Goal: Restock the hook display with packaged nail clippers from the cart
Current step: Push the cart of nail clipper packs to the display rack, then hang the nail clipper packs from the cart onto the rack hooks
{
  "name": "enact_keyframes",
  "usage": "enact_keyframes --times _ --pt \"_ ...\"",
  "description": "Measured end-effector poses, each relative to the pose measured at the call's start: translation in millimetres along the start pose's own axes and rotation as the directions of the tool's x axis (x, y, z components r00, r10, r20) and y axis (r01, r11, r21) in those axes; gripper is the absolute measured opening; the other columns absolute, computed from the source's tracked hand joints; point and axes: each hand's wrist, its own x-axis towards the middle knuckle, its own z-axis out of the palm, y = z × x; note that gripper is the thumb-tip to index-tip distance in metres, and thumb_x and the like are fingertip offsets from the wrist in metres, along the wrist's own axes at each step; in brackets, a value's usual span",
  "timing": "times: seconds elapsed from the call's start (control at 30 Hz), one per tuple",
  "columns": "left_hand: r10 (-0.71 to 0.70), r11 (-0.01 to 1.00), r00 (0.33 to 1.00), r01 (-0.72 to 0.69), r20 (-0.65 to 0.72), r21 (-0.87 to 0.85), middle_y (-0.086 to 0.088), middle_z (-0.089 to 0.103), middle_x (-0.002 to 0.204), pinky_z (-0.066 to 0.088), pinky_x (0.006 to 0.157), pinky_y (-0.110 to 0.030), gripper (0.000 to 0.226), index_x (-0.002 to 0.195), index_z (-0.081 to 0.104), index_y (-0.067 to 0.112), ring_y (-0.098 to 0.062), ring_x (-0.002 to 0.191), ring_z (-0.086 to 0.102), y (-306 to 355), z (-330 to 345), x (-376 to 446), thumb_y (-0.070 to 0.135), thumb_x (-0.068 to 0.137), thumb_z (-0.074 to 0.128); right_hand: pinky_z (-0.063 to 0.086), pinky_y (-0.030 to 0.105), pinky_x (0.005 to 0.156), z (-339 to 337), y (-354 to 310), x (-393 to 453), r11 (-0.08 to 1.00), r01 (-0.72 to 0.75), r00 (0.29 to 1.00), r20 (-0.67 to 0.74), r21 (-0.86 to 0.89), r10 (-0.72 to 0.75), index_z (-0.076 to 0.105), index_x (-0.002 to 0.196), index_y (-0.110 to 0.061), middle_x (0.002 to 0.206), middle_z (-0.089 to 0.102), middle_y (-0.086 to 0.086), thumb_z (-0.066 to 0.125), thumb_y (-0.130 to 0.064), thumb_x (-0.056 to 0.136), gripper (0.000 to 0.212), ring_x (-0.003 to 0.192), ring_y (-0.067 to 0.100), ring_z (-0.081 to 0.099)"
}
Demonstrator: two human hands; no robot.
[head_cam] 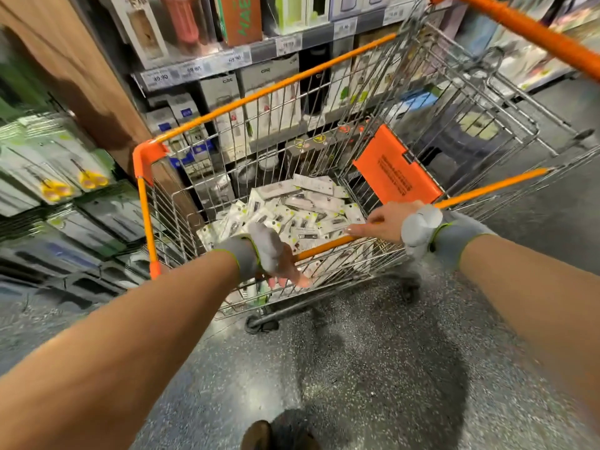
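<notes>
A wire shopping cart [227, 131] with orange rails stands in front of me, tilted in the view. Its basket holds a heap of white packaged nail clippers [292, 209]. My left hand [279, 258] grips the near orange side rail [328, 246] from above, fingers curled under it. My right hand [380, 220] rests on the same rail further right, fingers wrapped over it. Both wrists wear grey bands. The hook display [55, 177] hangs at the left, blurred, with packaged scissors and other carded items.
Shelves of boxed goods with price tags [233, 58] stand behind the cart. A brown pillar [84, 76] separates them from the hook display. An orange child-seat flap [396, 167] folds inside the cart. Speckled grey floor [357, 368] lies below me, my shoe at the bottom edge.
</notes>
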Motion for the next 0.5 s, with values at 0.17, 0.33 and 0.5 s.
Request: enact_keyframes --times 0.17,0.33,0.5 --pt "0.068 0.739 0.997 -0.026 0.036 -0.673 -0.005 0.061 0.108 0.048 0.076 -0.028 0.014 0.101 0.065 0.014 -0.021 0.093 0.059 -37.4 -42.9 -14.5 0.016 0.088 0.063 0.033 0.027 0.055 -20.0 -10.1 20.0 0.964 -0.047 0.978 -0.186 0.260 0.098 0.065 0.090 -0.005 0.079 0.060 0.009 0.050 -0.049 0.092 0.046 0.071 0.020 0.051" --pt "-0.147 0.689 0.976 -0.017 -0.162 -0.725 -0.010 0.065 0.081 0.051 0.070 -0.030 0.012 0.082 0.059 0.007 -0.022 0.069 0.061 -66.9 -76.3 20.0 0.005 0.093 0.053 0.035 0.022 0.058 -31.1 -41.7 60.3 0.964 -0.032 0.978 -0.192 0.263 0.084 0.067 0.092 -0.011 0.097 0.065 0.004 0.057 -0.022 0.091 0.014 0.098 0.028 0.058" --pt "-0.172 0.946 0.931 0.065 -0.322 -0.318 -0.018 0.058 0.124 0.046 0.093 -0.038 0.049 0.123 0.056 0.003 -0.033 0.113 0.056 -96.6 -83.2 78.2 0.018 0.079 0.072 0.042 0.016 0.069 -14.6 -73.6 125.8 0.938 -0.036 0.999 0.009 0.344 0.035 0.065 0.114 -0.005 0.098 0.064 0.014 0.059 -0.013 0.090 0.026 0.100 0.022 0.057"
